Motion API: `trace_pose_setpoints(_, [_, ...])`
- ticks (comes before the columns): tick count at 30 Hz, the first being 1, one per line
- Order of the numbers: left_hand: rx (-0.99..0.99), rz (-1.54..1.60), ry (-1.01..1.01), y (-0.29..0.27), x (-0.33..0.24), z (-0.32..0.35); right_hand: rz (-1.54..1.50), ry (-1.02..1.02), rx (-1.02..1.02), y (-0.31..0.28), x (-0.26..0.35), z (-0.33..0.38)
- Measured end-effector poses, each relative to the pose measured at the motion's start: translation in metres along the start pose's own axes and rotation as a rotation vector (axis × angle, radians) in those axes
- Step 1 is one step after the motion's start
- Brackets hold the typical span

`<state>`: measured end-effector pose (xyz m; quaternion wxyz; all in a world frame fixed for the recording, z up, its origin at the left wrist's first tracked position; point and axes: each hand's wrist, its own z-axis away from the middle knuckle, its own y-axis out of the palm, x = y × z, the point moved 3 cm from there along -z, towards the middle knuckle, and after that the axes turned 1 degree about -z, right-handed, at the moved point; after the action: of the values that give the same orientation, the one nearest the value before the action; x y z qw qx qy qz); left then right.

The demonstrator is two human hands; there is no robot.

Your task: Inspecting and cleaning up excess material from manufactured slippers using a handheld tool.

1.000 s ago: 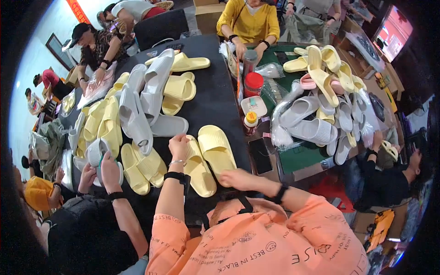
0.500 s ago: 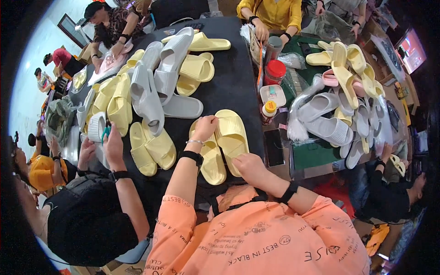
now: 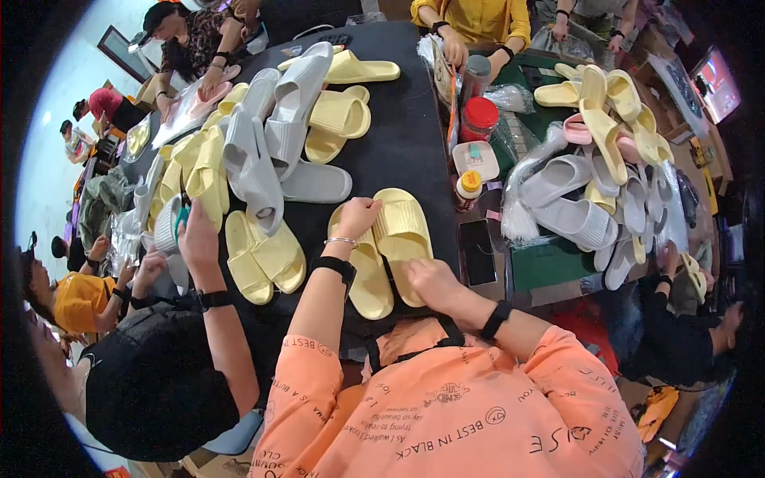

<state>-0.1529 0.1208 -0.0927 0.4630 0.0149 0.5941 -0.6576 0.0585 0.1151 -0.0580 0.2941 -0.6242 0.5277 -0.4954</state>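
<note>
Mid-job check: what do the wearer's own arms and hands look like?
Short, loose coral-orange sleeves carry black printed lettering. The ungloved left hand has a thin silver bangle at its wrist, then a black wristband; the ungloved right hand shows just a black wristband.

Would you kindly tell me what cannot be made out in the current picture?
Head view, left hand: fingertips hidden by the hand itself; grip unclear.
Head view, left pale-yellow ribbed slipper: strap partly covered by that hand.
Head view, right hand: fingertips hidden beneath the curled hand; whether they grip the right pale-yellow ribbed slipper is unclear.
Head view, co-worker in a yellow shirt: head cut off by the top edge.
</note>
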Motion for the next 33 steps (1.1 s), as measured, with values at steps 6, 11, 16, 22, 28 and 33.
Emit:
trace_pose_setpoints(6, [0.089, -0.144, -0.077, 0.004, -0.018, -0.013, 0.051, -0.037, -0.025, 0.023, -0.031, -0.017])
trace_pose_setpoints(11, [0.168, -0.199, -0.062, 0.017, -0.006, -0.035, 0.038, -0.037, -0.065, 0.033, -0.029, -0.035])
trace_pose_setpoints(16, [0.075, 0.456, -0.181, 0.017, 0.002, -0.024, -0.015, -0.027, -0.134, 0.021, -0.023, -0.032])
trace_pose_setpoints(22, [-0.165, 1.128, 0.069, -0.005, -0.021, 0.021, -0.222, 0.314, -0.407, -0.003, -0.04, -0.068])
trace_pose_setpoints(28, [-0.203, 1.299, 0.039, 0.004, -0.002, 0.03, -0.805, 0.54, -0.292, 0.05, -0.058, -0.11])
trace_pose_setpoints(33, [-0.217, 1.39, 0.146, 0.002, 0.01, 0.029, -1.027, 0.589, -0.278, 0.064, -0.066, -0.103])
